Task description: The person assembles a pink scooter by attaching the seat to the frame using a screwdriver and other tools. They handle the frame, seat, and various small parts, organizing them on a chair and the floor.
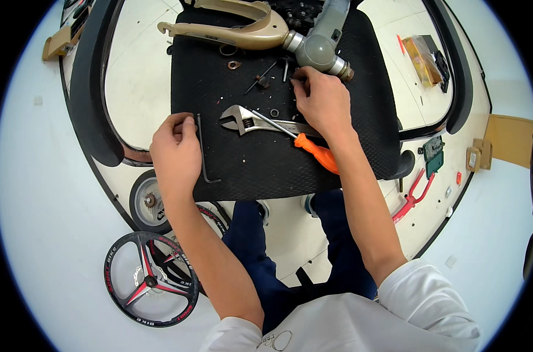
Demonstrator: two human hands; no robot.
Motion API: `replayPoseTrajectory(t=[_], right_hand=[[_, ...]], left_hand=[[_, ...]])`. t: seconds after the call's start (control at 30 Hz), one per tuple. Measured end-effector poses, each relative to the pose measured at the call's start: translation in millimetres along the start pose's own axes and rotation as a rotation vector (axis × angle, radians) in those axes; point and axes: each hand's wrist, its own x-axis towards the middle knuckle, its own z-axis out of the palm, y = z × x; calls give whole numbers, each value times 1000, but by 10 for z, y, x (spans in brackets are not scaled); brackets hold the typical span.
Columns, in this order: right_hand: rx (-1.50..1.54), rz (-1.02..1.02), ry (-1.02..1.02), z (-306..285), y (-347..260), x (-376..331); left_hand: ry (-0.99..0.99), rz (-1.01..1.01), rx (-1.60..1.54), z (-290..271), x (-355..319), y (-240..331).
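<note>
A long L-shaped hex key (201,146) lies on a black chair seat (260,176), just beside the person's left hand (177,149), whose fingers curl inward. The right hand (325,102) bends its fingers near a grey bicycle frame's head tube (316,51); whether either hand grips anything cannot be told. An orange-handled screwdriver (316,152) crosses an adjustable wrench (237,119), its handle end hidden by the right hand. A tan fork (237,35) lies beyond. Black armrests flank the seat. On the pale floor (140,58): three-spoke wheel (152,281) left, red fork (410,202) right.
</note>
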Motion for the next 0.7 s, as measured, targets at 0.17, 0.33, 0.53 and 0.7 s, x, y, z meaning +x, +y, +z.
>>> replayPoseTrajectory(t=[0.17,0.33,0.53,0.7], right_hand=[[275,111,-16,-210,-3,-29],[1276,491,-219,-558,121,-38],[1617,548,-238,-561,333,-63],[1335,411,-212,-598,370,-54]], left_hand=[[-79,-20,116,-34,-51,97],[-81,8,177,-23,-59,114],[-77,22,177,4,-48,77],[-68,46,232,50,-64,148]])
